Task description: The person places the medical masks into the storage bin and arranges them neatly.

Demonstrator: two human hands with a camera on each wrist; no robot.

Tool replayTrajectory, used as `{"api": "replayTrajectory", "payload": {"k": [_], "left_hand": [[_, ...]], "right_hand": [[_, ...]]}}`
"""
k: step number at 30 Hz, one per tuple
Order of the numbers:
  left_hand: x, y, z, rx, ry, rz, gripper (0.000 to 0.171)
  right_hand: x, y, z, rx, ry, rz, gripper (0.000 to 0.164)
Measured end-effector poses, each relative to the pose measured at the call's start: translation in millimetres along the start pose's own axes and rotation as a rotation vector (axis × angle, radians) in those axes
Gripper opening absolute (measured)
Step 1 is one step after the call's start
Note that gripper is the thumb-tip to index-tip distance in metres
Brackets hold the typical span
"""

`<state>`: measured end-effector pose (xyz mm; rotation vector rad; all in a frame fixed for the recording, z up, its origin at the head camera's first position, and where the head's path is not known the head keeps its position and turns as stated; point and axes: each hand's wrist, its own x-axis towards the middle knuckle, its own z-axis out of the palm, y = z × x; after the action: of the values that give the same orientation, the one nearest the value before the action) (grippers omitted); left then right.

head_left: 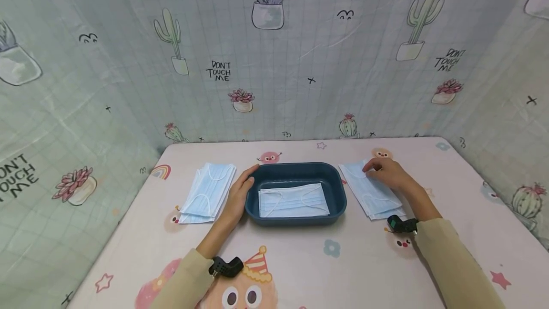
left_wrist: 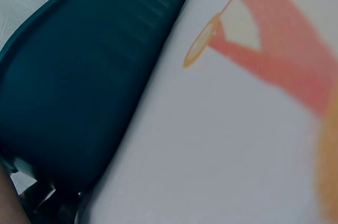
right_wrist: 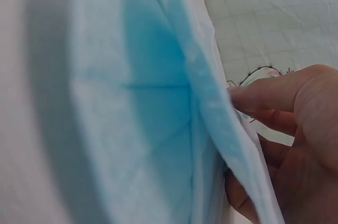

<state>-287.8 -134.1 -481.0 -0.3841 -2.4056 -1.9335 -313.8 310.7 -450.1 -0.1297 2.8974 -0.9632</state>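
A dark blue plastic basin stands in the middle, with light blue face masks lying flat inside. My left hand holds the basin's left side, thumb at the rim and fingers along the outer wall. Its wall fills much of the left wrist view, where most of that hand is out of sight. To the right of the basin lies a fanned stack of masks. At the stack's far end my right hand pinches a mask by its edge between thumb and fingers.
Another stack of masks lies on the left, beyond my left hand. A printed cloth covers the table. Behind and at both sides hangs a patterned curtain.
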Motion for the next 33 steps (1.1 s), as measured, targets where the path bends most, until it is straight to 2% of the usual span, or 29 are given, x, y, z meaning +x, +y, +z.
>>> {"api": "replayTrajectory", "payload": {"k": [13, 23, 33], "left_hand": [[7.3, 3.0, 0.7, -0.003, -0.012, -0.059, 0.046], [9.9, 1.4, -1.8, 0.017, -0.001, 0.005, 0.043], [7.8, 6.0, 0.4, 0.022, -0.021, -0.034, 0.046]], "right_hand": [[6.6, 4.2, -0.1, -0.012, -0.01, 0.023, 0.023], [9.5, -1.1, -4.0, -0.016, 0.008, 0.019, 0.023], [8.5, 1.4, -0.3, -0.008, -0.001, 0.033, 0.023]]}}
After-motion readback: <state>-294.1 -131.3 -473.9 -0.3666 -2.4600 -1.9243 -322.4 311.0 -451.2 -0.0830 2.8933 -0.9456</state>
